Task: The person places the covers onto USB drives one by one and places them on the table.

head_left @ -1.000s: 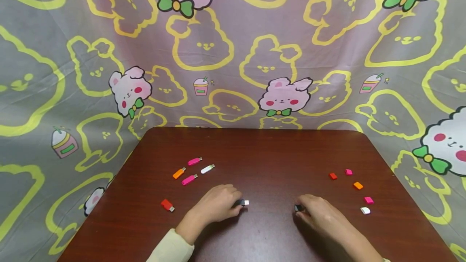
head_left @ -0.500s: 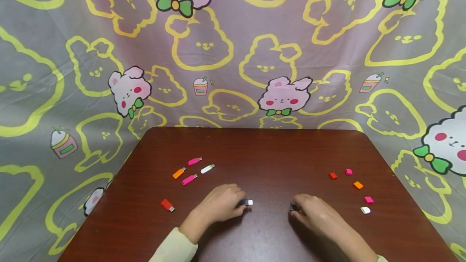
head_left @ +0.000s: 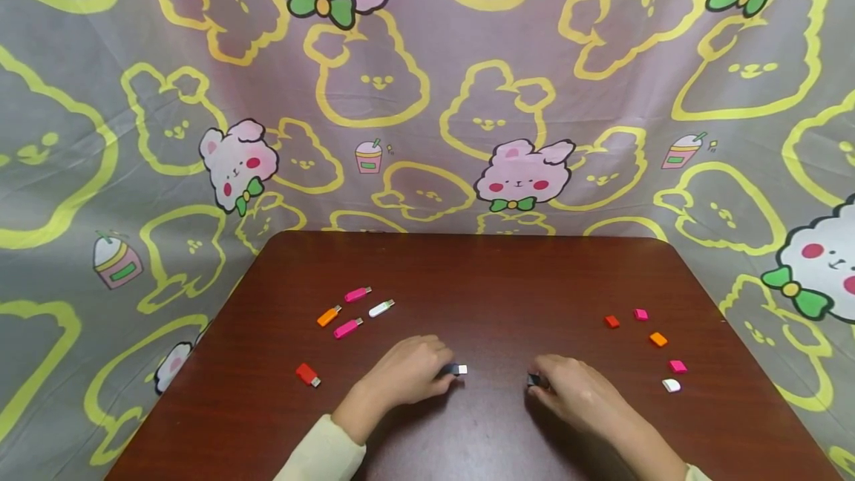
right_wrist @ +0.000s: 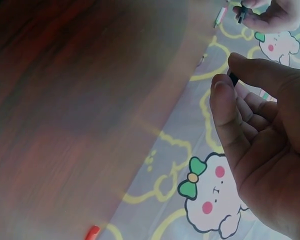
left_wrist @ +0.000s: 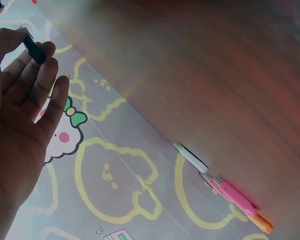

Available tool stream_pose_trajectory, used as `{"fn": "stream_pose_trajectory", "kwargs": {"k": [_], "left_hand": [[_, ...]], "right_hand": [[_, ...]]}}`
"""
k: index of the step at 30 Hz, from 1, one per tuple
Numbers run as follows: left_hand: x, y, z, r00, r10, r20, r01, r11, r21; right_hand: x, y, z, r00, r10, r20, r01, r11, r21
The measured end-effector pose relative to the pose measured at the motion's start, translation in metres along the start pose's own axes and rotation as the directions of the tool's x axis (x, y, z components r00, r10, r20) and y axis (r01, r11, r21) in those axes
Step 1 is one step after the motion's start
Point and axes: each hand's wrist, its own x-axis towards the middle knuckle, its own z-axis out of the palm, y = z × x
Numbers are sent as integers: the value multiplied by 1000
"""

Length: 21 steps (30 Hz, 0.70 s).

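My left hand (head_left: 415,368) pinches a black USB stick (left_wrist: 35,50) between thumb and fingers; its bare metal plug points right in the head view. Facing it across a gap, my right hand (head_left: 576,386) holds a small black cap (right_wrist: 233,79) between thumb and index finger, mostly covered by the fingertips in the right wrist view. The stick and the cap are apart. Nearest the left hand lie a red USB stick (head_left: 308,375) and a white USB stick (head_left: 381,308), both uncapped. To the right hand's right are a white cap (head_left: 671,385) and a red cap (head_left: 611,321).
At the left of the brown table (head_left: 481,273) lie an orange USB stick (head_left: 329,316) and two pink ones, the nearer pink stick (head_left: 347,328) beside it. An orange cap (head_left: 657,338) and two pink caps are scattered at the right. A patterned cloth (head_left: 414,95) hangs behind.
My left hand has moved slightly right with the black USB stick, and my right hand slightly left with the black cap. The gap between them has narrowed. The pieces on the table stay put.
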Motion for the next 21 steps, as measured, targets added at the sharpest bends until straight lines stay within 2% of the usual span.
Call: {"fn": "stream_pose_trajectory", "kwargs": {"k": [8,15,21], "left_hand": [[4,3,0,999,23,-32,-23,1000,7],[7,5,0,999,26,-23,-26,1000,13],[8,6,0,999,36,-27,-36,999,22]], "right_hand": [[4,-5,1,999,-30,-24,30,1000,-7],[6,-7,3,996,-59,-60,59,998,-14],[7,-9,4,998,-48,-40,48,999,8]]}}
